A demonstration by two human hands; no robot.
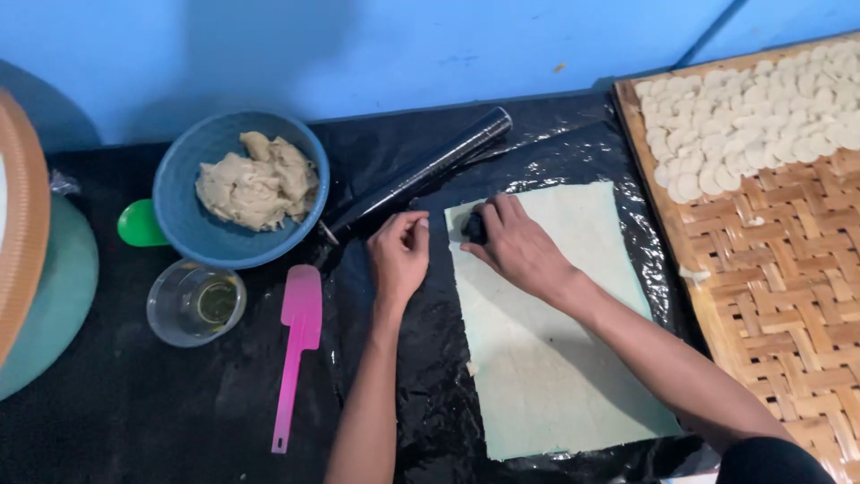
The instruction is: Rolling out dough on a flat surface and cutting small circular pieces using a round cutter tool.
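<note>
Black plastic-covered table (134, 421), centre frame: pale, thin, rectangular dough sheet (546, 341). Right hand (520, 246) fingers clamped on small dark cutter (474, 226); left hand (399, 253) loosely curled beside the sheet.

To your left on the table a blue bowl (184, 215) of beige dough (258, 179), a green lid (140, 224) beside it, a glass of oil (195, 302), a pink spatula (296, 345), at the right edge your woven tray (788, 269) of white discs (761, 108).

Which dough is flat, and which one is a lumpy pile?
The rolled-out sheet under the right hand is flat; the dough in the blue bowl is lumpy.
</note>
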